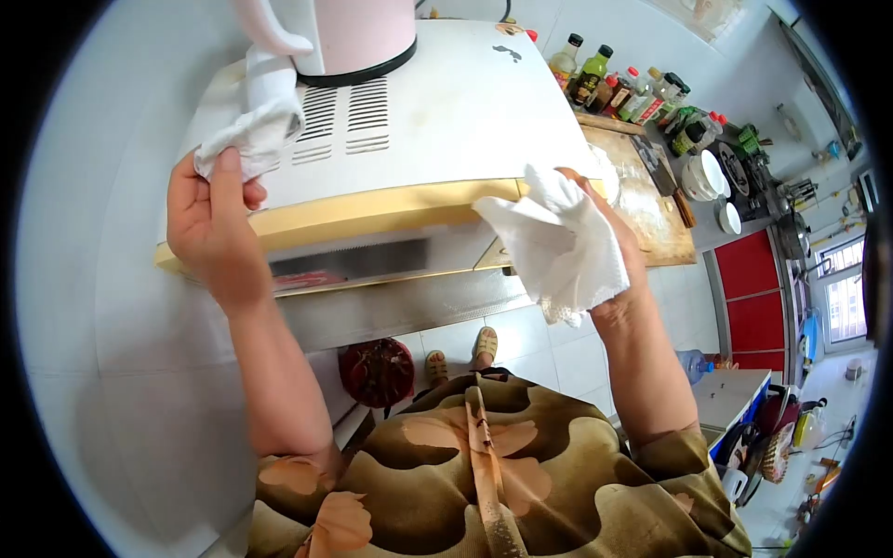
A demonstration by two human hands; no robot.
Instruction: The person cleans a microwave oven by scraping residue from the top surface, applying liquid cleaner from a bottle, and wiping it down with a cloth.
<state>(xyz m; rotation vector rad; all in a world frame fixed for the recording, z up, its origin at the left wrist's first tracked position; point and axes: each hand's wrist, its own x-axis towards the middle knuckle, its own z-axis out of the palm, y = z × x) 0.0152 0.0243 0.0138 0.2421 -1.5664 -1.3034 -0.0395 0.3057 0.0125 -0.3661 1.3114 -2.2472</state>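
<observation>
My left hand (221, 209) pinches the end of a white cloth (256, 135) at the left front corner of a white cabinet top (446, 112). The cloth runs back toward the base of a pink kettle (363, 37), which stands at the back left beside the slotted vents. In my right hand (614, 251) is a crumpled white paper towel (558, 242), held in front of the yellow front edge at the right. My fingers there are mostly hidden behind the paper.
To the right lie a wooden board (642, 205) and a cleaver (656, 166), with several bottles (591, 74) behind. White bowls (704, 175) stand farther right. A dark red bin (376, 372) is on the floor near my feet.
</observation>
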